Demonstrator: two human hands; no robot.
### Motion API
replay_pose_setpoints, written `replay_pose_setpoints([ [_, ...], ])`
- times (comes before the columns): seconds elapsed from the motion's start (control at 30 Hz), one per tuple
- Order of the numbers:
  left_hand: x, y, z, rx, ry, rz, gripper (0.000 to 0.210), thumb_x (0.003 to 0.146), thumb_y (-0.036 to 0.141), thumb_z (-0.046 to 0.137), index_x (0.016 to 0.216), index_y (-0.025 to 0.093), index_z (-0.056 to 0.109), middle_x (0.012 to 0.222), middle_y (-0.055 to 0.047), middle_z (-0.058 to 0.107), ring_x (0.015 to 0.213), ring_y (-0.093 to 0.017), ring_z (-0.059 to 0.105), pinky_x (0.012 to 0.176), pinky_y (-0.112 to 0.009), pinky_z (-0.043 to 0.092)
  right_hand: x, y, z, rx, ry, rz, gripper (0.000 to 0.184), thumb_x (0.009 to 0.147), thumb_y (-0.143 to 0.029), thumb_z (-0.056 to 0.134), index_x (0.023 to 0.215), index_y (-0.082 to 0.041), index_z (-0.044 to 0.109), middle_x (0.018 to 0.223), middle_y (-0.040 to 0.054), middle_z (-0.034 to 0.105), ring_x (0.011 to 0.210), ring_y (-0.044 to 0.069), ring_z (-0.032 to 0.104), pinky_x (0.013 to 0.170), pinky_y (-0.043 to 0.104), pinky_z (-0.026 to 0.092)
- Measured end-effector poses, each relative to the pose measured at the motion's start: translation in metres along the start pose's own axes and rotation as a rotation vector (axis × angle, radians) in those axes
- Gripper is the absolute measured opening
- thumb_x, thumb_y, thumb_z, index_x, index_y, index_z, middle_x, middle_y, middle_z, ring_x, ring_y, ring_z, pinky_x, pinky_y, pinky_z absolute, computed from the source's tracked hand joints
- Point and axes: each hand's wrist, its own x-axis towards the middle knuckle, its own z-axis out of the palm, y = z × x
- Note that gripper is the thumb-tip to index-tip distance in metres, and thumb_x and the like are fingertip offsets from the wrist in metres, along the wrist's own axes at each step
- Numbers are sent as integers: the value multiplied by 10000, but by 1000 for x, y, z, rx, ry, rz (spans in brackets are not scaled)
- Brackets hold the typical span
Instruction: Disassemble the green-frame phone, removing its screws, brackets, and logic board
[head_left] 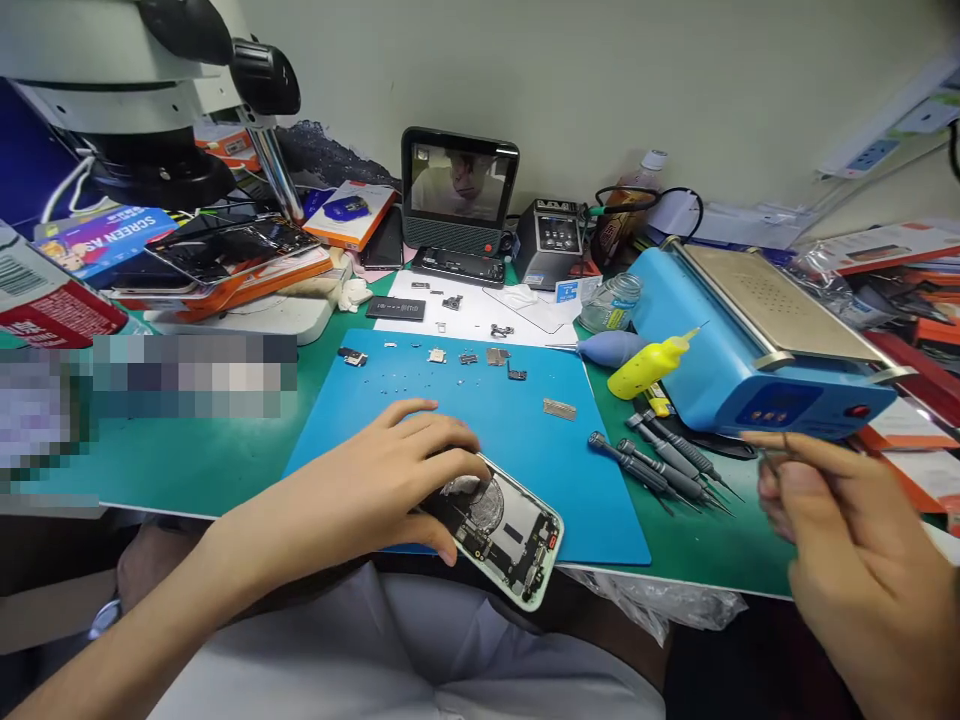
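Note:
My left hand (420, 465) grips an opened phone housing (517, 535) at the near edge of the blue mat (592, 510). Thumb and fingers sit on opposite sides of it and hide its left end. The housing has a pale green frame, with a round silver coil and dark boards inside. To the right, away from the phone, my right hand (847, 540) is closed in a pinch. A thin dark thing, possibly a metal tool, shows at its fingertips, but its kind is unclear. Small phone parts (436, 355) and tiny screws lie across the mat's far side.
Several grey screwdrivers (660, 465) lie right of the mat. Behind them are a yellow bottle (649, 368) and a blue heating plate machine (690, 330). A microscope (157, 150) overhangs the left. A screen (459, 185) stands at the back; another person's arm (67, 600) shows lower left.

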Motion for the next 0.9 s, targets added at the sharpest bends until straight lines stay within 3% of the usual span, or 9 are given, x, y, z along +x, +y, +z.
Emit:
replay_pose_setpoints([
  [0.1, 0, -1, -9, 21, -40, 12, 570, 973, 406, 965, 1454, 253, 700, 1578, -38, 773, 1590, -254, 632, 1416, -470, 352, -7, -34, 13, 117, -128, -121, 278, 1166, -528, 580, 1210, -358, 795, 1175, 57, 832, 1036, 273, 824, 921, 398, 661],
  [0.2, -8, 21, -6, 82, -19, -36, 666, 1052, 301, 901, 1640, 282, 587, 1724, -29, 668, 1722, -269, 476, 1458, -509, 274, -17, -64, 25, 239, -276, -221, 233, 1147, -470, 628, 1104, -335, 812, 1075, 16, 868, 950, 230, 850, 827, 306, 689],
  [0.23, -10, 33, 0, 103, 7, -72, 716, 1077, 345, 870, 1701, 256, 531, 1771, -58, 617, 1729, -297, 461, 1448, -528, 282, -19, -71, 29, 263, -301, -206, 246, 1150, -461, 619, 1099, -322, 816, 1048, 20, 874, 900, 227, 850, 802, 299, 697],
  [0.3, -12, 59, 15, 120, 92, -162, 867, 1076, 691, 774, 1729, 186, 507, 1746, -122, 634, 1670, -345, 523, 1408, -535, 317, -24, -79, 37, 272, -349, -157, 275, 1147, -481, 621, 1111, -302, 828, 1047, 31, 888, 828, 221, 845, 768, 291, 705],
  [0.37, -8, 82, 35, 181, 258, -235, 1034, 1033, 925, 600, 1694, 131, 555, 1678, -144, 692, 1583, -372, 588, 1416, -528, 226, -25, -80, 42, 282, -370, -124, 271, 1134, -493, 644, 1157, -299, 831, 1041, 23, 893, 793, 203, 843, 734, 260, 695],
  [0.47, 1, 99, 59, 189, 386, -325, 822, 1118, 752, 659, 1666, 145, 586, 1669, -124, 703, 1591, -354, 570, 1430, -487, 139, -24, -81, 45, 351, -417, -93, 216, 1121, -452, 677, 1219, -304, 800, 988, -7, 878, 832, 178, 863, 700, 194, 665],
  [0.67, -14, 103, 78, 122, 560, -409, 581, 1144, 430, 758, 1639, 177, 587, 1594, -137, 725, 1609, -300, 537, 1428, -450, 224, -19, -108, 44, 507, -606, -231, 83, 1161, -298, 623, 1147, -302, 705, 891, -68, 794, 697, 107, 773, 655, 151, 616],
  [0.77, -38, 103, 77, 105, 589, -435, 566, 1144, 444, 750, 1608, 166, 585, 1537, -160, 722, 1612, -303, 525, 1419, -456, 272, -22, -123, 48, 434, -601, -395, 125, 1171, -227, 581, 1119, -296, 671, 941, -55, 757, 712, 97, 738, 626, 174, 563],
  [0.9, -58, 94, 70, 131, 489, -457, 616, 1154, 546, 707, 1580, 117, 586, 1526, -184, 721, 1605, -312, 517, 1402, -413, 300, -23, -132, 54, 305, -652, -556, 151, 1147, -169, 550, 1073, -288, 607, 907, -49, 711, 759, 121, 735, 600, 222, 502],
])
